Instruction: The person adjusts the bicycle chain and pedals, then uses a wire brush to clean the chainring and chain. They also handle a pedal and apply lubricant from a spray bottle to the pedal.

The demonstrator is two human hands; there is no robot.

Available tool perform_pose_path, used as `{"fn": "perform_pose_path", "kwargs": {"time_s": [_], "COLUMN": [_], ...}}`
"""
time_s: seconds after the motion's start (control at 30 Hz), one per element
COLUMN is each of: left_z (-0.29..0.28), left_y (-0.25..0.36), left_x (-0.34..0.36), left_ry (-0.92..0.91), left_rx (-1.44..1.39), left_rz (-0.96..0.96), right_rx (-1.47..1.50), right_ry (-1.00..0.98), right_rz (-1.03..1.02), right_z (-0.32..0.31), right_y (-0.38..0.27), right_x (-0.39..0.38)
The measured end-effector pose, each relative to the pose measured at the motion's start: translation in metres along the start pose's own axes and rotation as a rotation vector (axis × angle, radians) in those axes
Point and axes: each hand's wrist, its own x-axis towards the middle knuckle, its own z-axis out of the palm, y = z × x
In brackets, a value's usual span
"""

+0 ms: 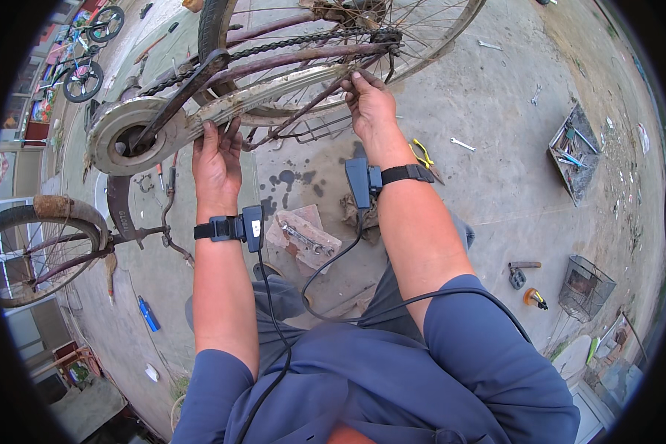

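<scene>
An old purple bicycle (237, 70) lies tipped across the upper left, with a long silver chain guard (274, 96) and its round front part (103, 148) around the crank (174, 107). My left hand (218, 144) has its fingers curled on the lower edge of the guard, just behind the round part. My right hand (368, 103) pinches the narrow rear end of the guard near the rear hub (385, 41). The black chain (296, 41) runs above the guard. Both wrists carry strapped devices with cables.
Yellow-handled pliers (424, 155), wrenches (462, 144), a metal tool tray (573, 152), a wire basket (586, 288), a blue tool (146, 312) and a board with a wrench (303, 238) lie on the concrete (496, 207). A small bicycle (81, 80) stands at upper left.
</scene>
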Motion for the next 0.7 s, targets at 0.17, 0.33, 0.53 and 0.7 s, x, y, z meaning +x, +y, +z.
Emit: {"fn": "perform_pose_path", "kwargs": {"time_s": [0.17,0.33,0.53,0.7], "left_z": [0.0,0.0,-0.002,-0.004], "left_y": [0.0,0.0,0.0,-0.001], "left_x": [0.0,-0.001,-0.001,0.0], "left_ry": [-0.018,-0.019,-0.047,-0.039], "left_rx": [0.01,0.021,0.047,0.059], "left_rz": [0.012,0.013,0.02,0.025], "right_rx": [0.042,0.056,0.06,0.04], "right_ry": [-0.037,0.004,-0.022,-0.065], "right_rz": [0.004,-0.007,-0.023,-0.004], "right_z": [-0.001,0.0,0.002,0.002], "right_y": [0.003,0.004,0.0,0.0], "right_x": [0.004,0.007,0.01,0.012]}}
